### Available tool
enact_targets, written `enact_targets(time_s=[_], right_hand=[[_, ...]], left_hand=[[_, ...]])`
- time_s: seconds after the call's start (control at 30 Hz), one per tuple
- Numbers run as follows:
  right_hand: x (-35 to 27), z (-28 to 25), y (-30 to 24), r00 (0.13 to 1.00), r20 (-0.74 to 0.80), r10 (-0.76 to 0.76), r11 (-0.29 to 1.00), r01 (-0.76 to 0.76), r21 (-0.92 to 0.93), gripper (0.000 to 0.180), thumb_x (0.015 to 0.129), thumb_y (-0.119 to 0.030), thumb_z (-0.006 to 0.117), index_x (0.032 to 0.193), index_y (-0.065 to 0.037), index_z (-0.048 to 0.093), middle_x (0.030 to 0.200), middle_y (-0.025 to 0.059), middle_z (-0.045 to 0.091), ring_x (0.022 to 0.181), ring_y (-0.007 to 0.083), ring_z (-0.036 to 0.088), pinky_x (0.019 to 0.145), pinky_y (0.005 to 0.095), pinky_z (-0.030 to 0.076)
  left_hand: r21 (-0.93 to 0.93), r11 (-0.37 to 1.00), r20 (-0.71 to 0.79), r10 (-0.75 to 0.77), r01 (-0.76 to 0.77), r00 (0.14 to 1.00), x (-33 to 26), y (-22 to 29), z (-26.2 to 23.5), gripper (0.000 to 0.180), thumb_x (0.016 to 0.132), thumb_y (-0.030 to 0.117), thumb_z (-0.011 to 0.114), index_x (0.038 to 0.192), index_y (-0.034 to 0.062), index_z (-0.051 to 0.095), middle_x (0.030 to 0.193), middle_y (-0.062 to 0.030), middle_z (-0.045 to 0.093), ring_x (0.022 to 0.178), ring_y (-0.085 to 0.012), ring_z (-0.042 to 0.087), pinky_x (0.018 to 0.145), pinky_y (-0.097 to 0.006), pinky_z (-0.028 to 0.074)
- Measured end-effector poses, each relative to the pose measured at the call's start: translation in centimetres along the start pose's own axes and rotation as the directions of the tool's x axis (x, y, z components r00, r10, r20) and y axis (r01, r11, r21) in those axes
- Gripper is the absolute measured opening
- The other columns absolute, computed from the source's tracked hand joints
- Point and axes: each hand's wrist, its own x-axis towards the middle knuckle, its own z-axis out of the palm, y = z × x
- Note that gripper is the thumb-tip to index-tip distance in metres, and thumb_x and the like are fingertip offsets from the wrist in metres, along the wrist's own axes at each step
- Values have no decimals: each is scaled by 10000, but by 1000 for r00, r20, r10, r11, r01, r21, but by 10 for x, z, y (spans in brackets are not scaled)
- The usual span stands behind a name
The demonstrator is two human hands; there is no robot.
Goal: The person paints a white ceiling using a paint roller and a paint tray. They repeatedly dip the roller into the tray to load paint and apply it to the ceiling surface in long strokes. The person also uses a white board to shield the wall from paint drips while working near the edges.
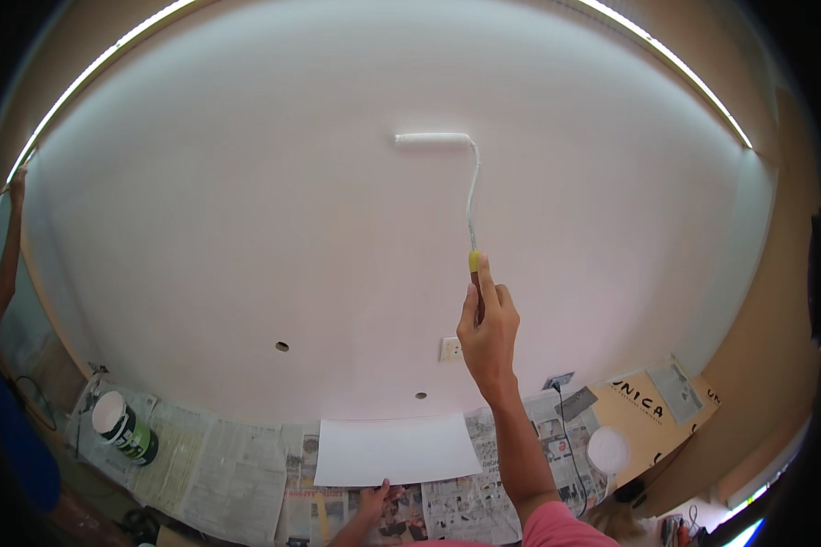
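Observation:
My right hand (489, 333) is wrapped round the handle of a paint roller (433, 139), raised in front of a pale pinkish-white wall (356, 246). The white sleeve of the roller lies level against the upper part of the wall. Its bent wire frame runs down to a yellow-tipped handle (474, 263). Low down, my left hand (374, 507) rests on newspaper with its fingers stretched out. One fingertip touches the near edge of a blank white sheet (397, 451), which lies at the foot of the wall.
Newspaper (237, 469) covers the ledge. A paint bucket (126, 428) stands left; a round white lid (608, 450) lies right on brown cardboard (652, 410). The wall has a socket (451, 349) and a hole (282, 346). Another person's raised arm (11, 237) is at far left.

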Motion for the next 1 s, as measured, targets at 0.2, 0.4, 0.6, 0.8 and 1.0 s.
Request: enact_targets(time_s=[0.2,0.4,0.6,0.8,1.0], right_hand=[[53,8,-6,982,-117,-151,988,153,12,489,941,-3,581,1423,-37,503,725,126,533,582,204,527,554,348,435],[96,12,-12,995,-101,16,947,17,322,427,926,-27,611,1352,-36,584,652,100,514,575,179,492,557,337,423],[-11,13,20,997,-57,59,979,-47,196,468,918,-20,624,1379,-80,574,671,91,505,560,167,469,543,319,416],[-128,5,37,979,62,192,978,-196,68,517,918,0,625,1417,-112,545,701,60,494,552,139,448,503,297,394],[-205,2,48,952,114,284,958,-286,-4,482,912,19,626,1383,-64,568,685,62,502,535,139,434,485,298,364]], left_hand=[[-18,1000,3,-23,23,1000,-1,4,2,391,1021,224,552,1259,-72,458,1139,-203,643,1073,-329,661,878,-383,588],[20,1000,-8,-12,12,1000,-8,10,9,404,1025,243,546,1265,-72,466,1136,-200,654,1053,-311,676,854,-354,590],[32,998,8,-45,45,999,-11,17,9,396,1017,248,563,1249,-57,463,1127,-192,646,1050,-302,671,885,-370,577],[50,999,14,-6,6,1000,-10,13,8,374,1026,238,547,1249,-49,461,1095,-164,644,1005,-273,675,861,-372,577],[89,994,-6,-64,64,998,-7,10,3,419,1023,272,556,1248,-70,469,1082,-182,664,1017,-285,682,850,-373,573]])
